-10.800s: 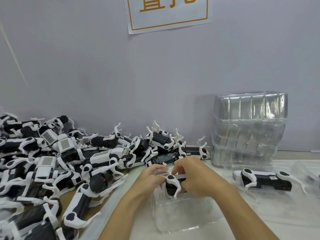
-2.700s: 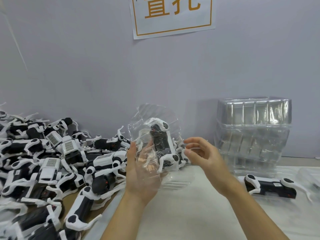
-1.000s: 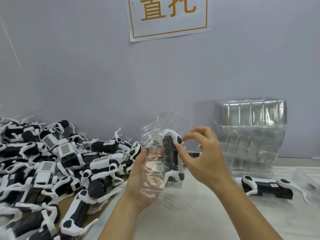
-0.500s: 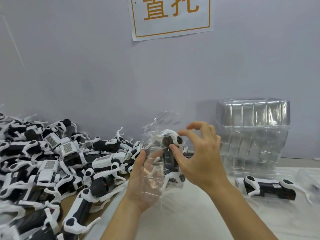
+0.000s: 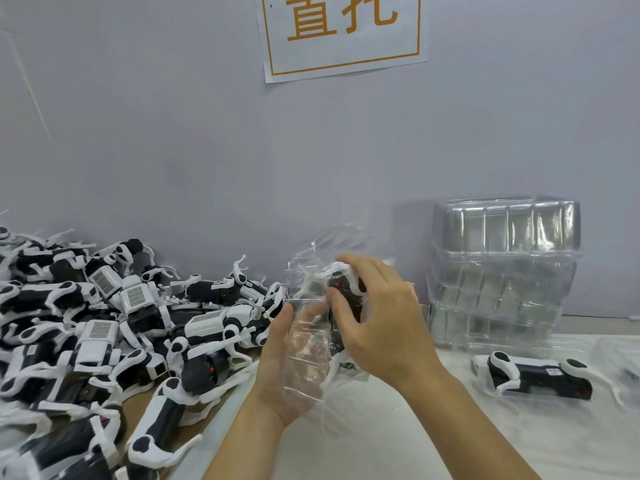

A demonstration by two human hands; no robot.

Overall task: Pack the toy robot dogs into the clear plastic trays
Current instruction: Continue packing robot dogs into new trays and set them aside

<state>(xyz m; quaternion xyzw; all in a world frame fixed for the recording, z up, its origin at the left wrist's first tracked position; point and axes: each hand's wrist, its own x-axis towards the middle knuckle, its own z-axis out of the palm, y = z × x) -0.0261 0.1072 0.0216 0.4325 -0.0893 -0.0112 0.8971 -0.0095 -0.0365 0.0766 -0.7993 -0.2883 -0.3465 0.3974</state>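
I hold one clear plastic tray (image 5: 304, 344) upright above the white work surface (image 5: 398, 438). My left hand (image 5: 280, 372) cups the tray from behind, thumb along its left edge, fingers seen through the plastic. My right hand (image 5: 377, 320) is curled over the toy robot dog (image 5: 346, 299) seated in the tray, thumb and fingers pressing on its black body and white upper leg.

Handling judgement:
- The tray appears thin, flexible and slick; it will likely buckle if squeezed. Support it across the back, not by the rim.
- The dog appears light and rigid, but its thin white legs look fragile. Press on the black body, not on the legs.

The unpacked dogs lie in a pile (image 5: 104, 323) to the left. One packed dog (image 5: 533, 375) lies in its tray on the right, in front of a stack of empty trays (image 5: 502, 271) against the wall.
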